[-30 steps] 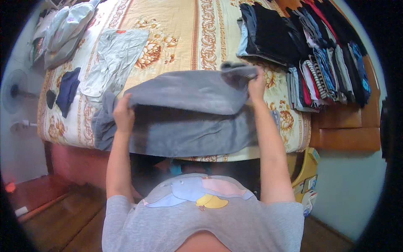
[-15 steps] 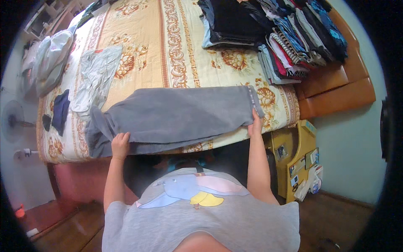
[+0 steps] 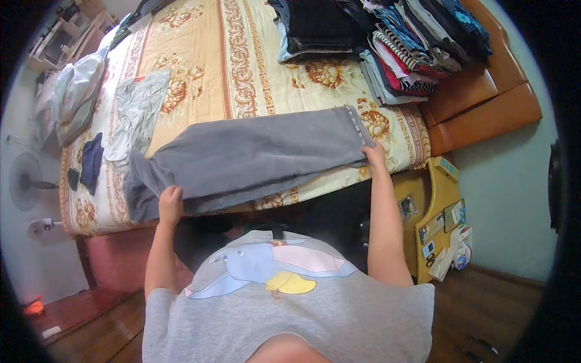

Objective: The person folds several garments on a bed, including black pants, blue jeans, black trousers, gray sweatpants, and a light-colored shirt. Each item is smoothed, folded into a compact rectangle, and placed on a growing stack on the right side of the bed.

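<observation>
Grey fleece pants (image 3: pixel 260 148) lie lengthwise along the near edge of the bed, apparently folded in half, with a patterned trim band (image 3: pixel 361 128) across their right end. The left end is bunched and creased. My left hand (image 3: pixel 170 204) is closed on the near edge of the cloth close to that bunched end. At the other end, my right hand (image 3: pixel 374 155) pinches the near corner beside the trim band. Fingertips of both hands are partly hidden by the fabric.
Folded clothes (image 3: pixel 402 60) stand in stacks at the far right, by a brown leather headboard (image 3: pixel 484 118). A light grey garment (image 3: pixel 136 112) and a dark blue cloth (image 3: pixel 92 163) lie left on the floral bedspread (image 3: pixel 212 72). A yellow bedside shelf (image 3: pixel 433 199) is at right.
My right hand has moved slightly right and away, and the trimmed end of the pants has swung a little farther up the bed. Both hands keep their hold; the view has shifted slightly.
</observation>
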`<state>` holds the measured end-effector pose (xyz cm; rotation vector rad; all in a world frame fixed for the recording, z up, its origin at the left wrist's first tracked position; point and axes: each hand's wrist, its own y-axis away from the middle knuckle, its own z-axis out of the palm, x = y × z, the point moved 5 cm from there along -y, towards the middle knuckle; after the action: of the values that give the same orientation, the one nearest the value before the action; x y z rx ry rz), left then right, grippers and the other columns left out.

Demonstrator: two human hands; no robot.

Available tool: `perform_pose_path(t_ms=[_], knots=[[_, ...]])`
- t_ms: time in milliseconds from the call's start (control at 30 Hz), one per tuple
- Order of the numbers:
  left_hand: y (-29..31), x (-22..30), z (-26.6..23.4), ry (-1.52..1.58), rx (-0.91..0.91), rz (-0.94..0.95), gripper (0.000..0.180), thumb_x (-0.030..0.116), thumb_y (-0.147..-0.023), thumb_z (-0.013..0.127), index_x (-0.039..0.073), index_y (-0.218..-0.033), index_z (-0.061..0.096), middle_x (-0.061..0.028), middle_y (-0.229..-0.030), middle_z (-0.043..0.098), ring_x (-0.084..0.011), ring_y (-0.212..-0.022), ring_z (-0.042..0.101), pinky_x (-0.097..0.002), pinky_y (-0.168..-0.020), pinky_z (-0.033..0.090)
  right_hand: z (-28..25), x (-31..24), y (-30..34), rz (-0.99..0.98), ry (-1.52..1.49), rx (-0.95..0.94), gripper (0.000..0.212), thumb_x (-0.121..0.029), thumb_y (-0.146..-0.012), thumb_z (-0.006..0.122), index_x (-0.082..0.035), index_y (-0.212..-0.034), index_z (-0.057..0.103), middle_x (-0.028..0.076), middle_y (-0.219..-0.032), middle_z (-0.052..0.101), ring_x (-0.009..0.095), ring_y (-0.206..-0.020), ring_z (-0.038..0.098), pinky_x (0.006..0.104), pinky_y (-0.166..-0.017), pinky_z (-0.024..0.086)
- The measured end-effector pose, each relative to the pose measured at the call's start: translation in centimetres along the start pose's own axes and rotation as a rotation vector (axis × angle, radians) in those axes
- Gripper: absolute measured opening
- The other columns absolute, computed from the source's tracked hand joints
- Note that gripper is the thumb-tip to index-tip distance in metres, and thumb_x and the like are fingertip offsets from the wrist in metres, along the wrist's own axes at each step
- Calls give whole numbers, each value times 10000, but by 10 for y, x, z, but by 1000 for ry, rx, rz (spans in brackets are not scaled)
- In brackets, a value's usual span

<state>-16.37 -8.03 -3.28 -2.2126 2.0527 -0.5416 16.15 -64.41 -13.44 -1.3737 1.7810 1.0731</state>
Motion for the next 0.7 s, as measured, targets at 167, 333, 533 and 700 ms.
perform_pose_path(t_ms=[167, 333, 533, 700], knots=[[16, 1, 13, -60, -10, -36, 259, -30, -673, 521, 6, -925, 567, -165, -895, 568, -361, -874, 538, -410, -754, 437, 1, 9, 1, 191, 73, 35, 473, -278, -729, 687, 14, -1067, 530, 137, -948, 595, 234, -807, 591, 356, -661, 480], [11, 3, 3, 9, 50, -149, 269, -54, -660, 506, -1, -919, 554, -169, -904, 564, -372, -875, 528, -412, -762, 435, 27, -12, 30, 497, -415, -372, 479, -215, -780, 632, -74, -1198, 443, 100, -1075, 550, 237, -850, 559, 356, -623, 497], [16, 9, 2, -39, 69, -68, 212, -29, -671, 513, 20, -874, 554, -148, -867, 562, -354, -842, 533, -415, -723, 439, -51, -49, 16, 171, -145, -311, 455, -13, -700, 613, -102, -1129, 488, 55, -988, 567, 203, -830, 558, 297, -566, 488], [30, 28, 28, -83, -93, 53, 166, 52, -702, 538, 66, -863, 577, -110, -860, 551, -306, -830, 533, -391, -718, 438, -46, -6, 17, 267, 453, -442, 539, -40, -687, 638, -45, -1185, 434, 102, -985, 576, 249, -828, 576, 364, -626, 506]])
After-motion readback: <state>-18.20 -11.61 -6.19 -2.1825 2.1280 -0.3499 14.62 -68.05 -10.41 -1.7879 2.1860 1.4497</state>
